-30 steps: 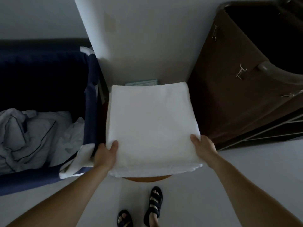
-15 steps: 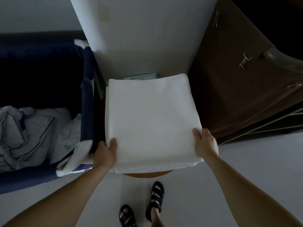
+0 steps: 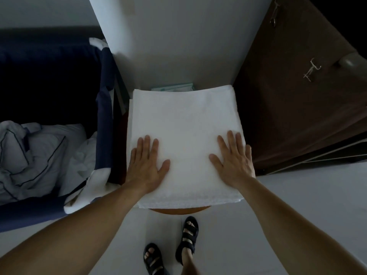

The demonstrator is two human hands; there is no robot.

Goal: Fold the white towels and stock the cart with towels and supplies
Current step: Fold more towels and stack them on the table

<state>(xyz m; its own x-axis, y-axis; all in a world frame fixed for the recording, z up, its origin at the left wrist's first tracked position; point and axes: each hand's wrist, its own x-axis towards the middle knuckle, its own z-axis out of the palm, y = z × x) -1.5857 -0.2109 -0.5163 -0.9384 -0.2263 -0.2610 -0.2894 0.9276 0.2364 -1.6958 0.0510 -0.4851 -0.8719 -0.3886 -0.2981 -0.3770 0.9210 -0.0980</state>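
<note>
A folded white towel (image 3: 184, 124) lies flat on a small round wooden table (image 3: 179, 210), covering nearly all of it. My left hand (image 3: 148, 163) rests palm down on the towel's near left part, fingers straight and spread. On the near right part my right hand (image 3: 233, 158) presses flat in the same way, its outer fingers at the towel's right edge. Neither hand holds anything.
A dark blue fabric bin (image 3: 103, 120) with crumpled white linen (image 3: 33, 155) stands at the left. At the right is a brown fabric cart bag (image 3: 294, 100) with metal clips. A white wall column (image 3: 178, 40) rises behind the table, teal packets (image 3: 172, 87) at its foot.
Both hands have left the towel's near corners, where they gripped its edges, and now lie flat on its top. The towel stays on the table.
</note>
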